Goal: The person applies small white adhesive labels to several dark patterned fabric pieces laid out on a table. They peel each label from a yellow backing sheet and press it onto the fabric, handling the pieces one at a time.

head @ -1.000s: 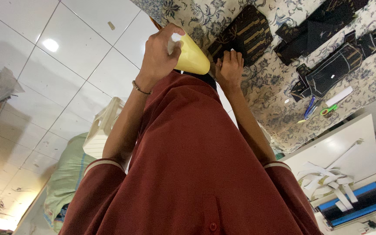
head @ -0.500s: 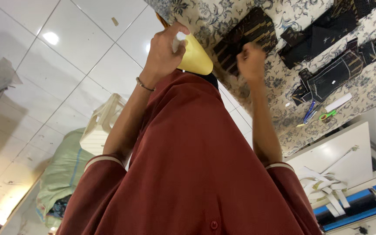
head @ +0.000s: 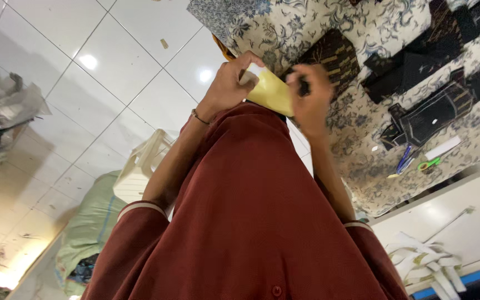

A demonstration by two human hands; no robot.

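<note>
My left hand (head: 230, 83), a thin bracelet on its wrist, grips a pale yellow sheet (head: 270, 91) with a white corner, held up over my dark red shirt (head: 251, 211). My right hand (head: 311, 100) is blurred and sits against the sheet's right edge, fingers curled onto it. Something small and dark shows between its fingers, and I cannot tell what it is. Both hands hover at the near edge of a table covered with a floral cloth (head: 284, 28).
Dark fabric pieces (head: 329, 53) and black cut parts (head: 418, 72) lie on the cloth, along with pens and green-handled scissors (head: 426, 164). A white plastic stool (head: 140, 172) and a green sack (head: 87, 233) stand on the white tiled floor. White strips (head: 418, 261) are heaped at the lower right.
My right hand has left the floral cloth and swung left to the yellow sheet. My left hand has kept holding the sheet, lowering slightly.
</note>
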